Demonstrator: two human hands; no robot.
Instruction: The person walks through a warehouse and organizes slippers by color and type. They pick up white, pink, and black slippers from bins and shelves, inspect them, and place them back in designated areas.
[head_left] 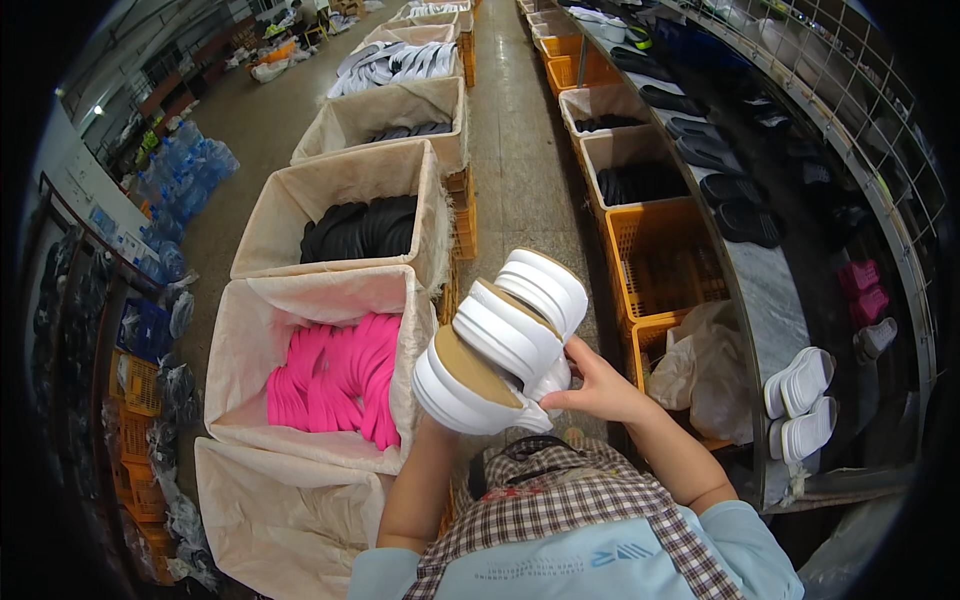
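Note:
In front of my body I hold several stacks of curved white slipper straps (505, 338) with tan inner faces, nested inside one another. My right hand (600, 388) grips the right side of the bundle, thumb along its near edge and the other fingers partly behind it. From below, my left forearm (415, 490) runs up under the bundle. The left hand itself is hidden behind the straps, so its fingers do not show. Left of the bundle, pink straps (345, 372) lie in a cloth-lined bin (235, 370).
A cloth-lined bin of black straps (365, 232) stands beyond the pink one. Another lined bin (275, 510) is nearer. Orange crates (668, 258) line the right side of the aisle. A bench (775, 310) there bears white slippers (803, 382) and black slippers (747, 223).

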